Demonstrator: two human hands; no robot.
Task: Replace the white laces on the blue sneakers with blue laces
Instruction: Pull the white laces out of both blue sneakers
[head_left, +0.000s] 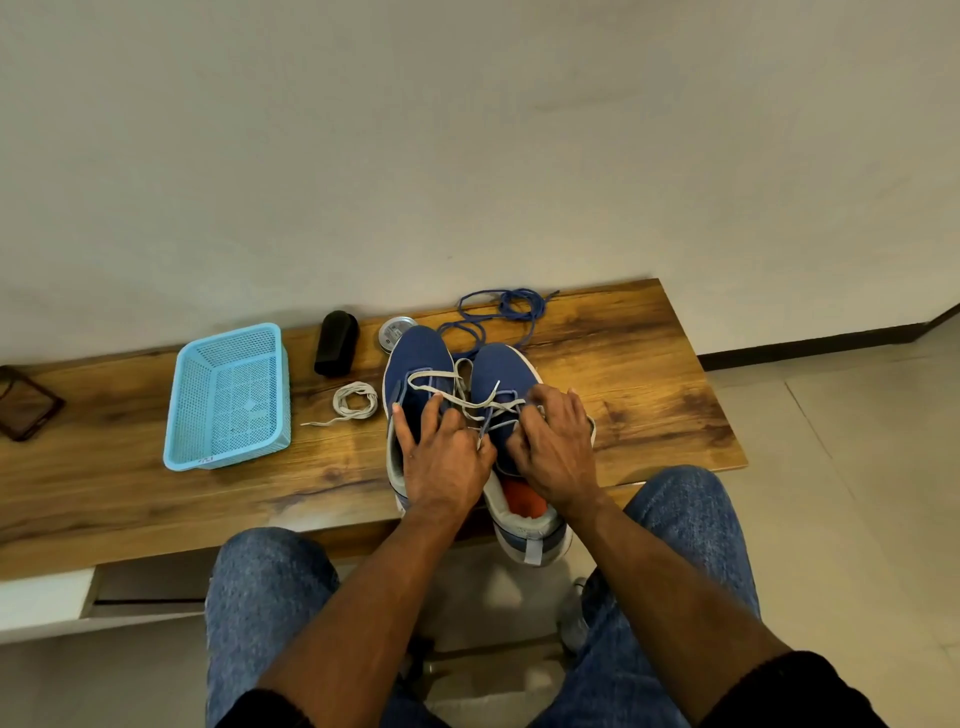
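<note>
Two blue sneakers stand side by side on the wooden bench (649, 374), toes pointing to the wall. The left sneaker (418, 358) has no lace in its eyelets that I can see. The right sneaker (501, 366) still carries a loosened white lace (447, 379), with a loop lying over the left shoe. My left hand (447, 457) rests on the left sneaker, fingers spread, thumb and forefinger pinching the lace. My right hand (553, 441) grips the right sneaker's lacing area, fingers curled. Blue laces (501, 312) lie tangled behind the shoes. A removed white lace (356, 400) lies coiled to the left.
A light blue plastic basket (228, 397) sits left of the coiled lace. A black cylinder (336, 343) and a round tin (396, 332) stand by the wall. A dark phone-like object (26, 402) lies at the far left. My knees in jeans are below the bench edge.
</note>
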